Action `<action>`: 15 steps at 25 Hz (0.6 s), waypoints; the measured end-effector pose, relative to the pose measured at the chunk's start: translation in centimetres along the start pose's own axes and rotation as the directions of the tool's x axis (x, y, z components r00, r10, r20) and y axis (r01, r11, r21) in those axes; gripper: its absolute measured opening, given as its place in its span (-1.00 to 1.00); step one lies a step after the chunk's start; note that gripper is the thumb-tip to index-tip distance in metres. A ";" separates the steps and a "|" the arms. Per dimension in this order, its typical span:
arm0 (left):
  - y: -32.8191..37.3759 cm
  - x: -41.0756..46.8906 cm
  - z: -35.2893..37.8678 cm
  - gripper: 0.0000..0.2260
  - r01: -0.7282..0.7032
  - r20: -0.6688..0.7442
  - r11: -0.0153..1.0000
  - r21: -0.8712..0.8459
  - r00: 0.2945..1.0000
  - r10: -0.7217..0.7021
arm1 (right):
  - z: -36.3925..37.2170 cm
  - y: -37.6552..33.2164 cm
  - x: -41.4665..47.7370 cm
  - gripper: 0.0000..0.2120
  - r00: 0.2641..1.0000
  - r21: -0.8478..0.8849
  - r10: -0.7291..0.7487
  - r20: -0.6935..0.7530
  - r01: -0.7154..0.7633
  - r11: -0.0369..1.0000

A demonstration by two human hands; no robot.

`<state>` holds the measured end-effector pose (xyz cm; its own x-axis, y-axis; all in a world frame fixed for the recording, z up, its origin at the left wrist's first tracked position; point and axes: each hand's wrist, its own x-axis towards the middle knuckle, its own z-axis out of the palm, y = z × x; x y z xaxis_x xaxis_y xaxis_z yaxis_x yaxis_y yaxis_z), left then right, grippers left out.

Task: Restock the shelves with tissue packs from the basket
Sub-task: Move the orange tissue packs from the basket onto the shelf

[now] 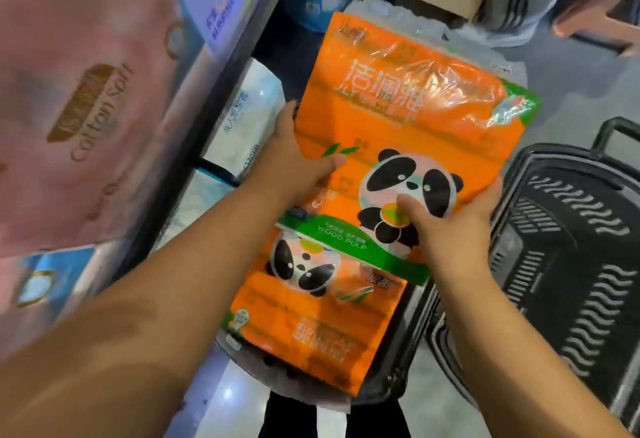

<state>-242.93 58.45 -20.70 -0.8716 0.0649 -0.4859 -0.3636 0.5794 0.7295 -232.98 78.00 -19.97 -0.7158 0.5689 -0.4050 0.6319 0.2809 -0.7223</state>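
While both hands hold it up, the orange tissue pack with the panda print hangs between them. The left hand grips its left edge, thumb laid on the front, the other fingers hidden behind. The right hand grips the lower right corner, thumb pressed on the panda. Just below both thumbs lies a second orange pack, partly covered by the first. Right of the right-hand fingers stands the black basket. Left of the left-hand fingers runs the shelf, holding a white pack and a pink pack.
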 end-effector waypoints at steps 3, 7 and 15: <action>0.2 -0.9 -0.1 -0.21 0.016 -0.011 0.999 -0.039 1.000 -0.016 | -0.1 -0.1 0.0 -0.03 1.000 0.059 0.008 -0.013 -0.007 0.998; -0.3 -4.8 -0.8 -0.20 0.099 -0.078 0.992 -0.082 0.991 -0.106 | -1.3 -0.9 -2.1 -0.08 0.999 0.032 -0.017 0.043 0.016 0.999; 1.7 -18.2 -4.1 -0.11 0.180 -0.272 0.939 -0.294 0.926 -0.262 | -6.9 -5.7 -8.7 -0.13 0.953 0.022 -0.134 0.272 0.133 0.991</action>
<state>-229.05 54.90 -8.60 -0.8010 -0.3125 -0.5106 -0.5946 0.3167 0.7390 -228.33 76.81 -8.44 -0.8475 0.2947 -0.4415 0.5244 0.3366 -0.7821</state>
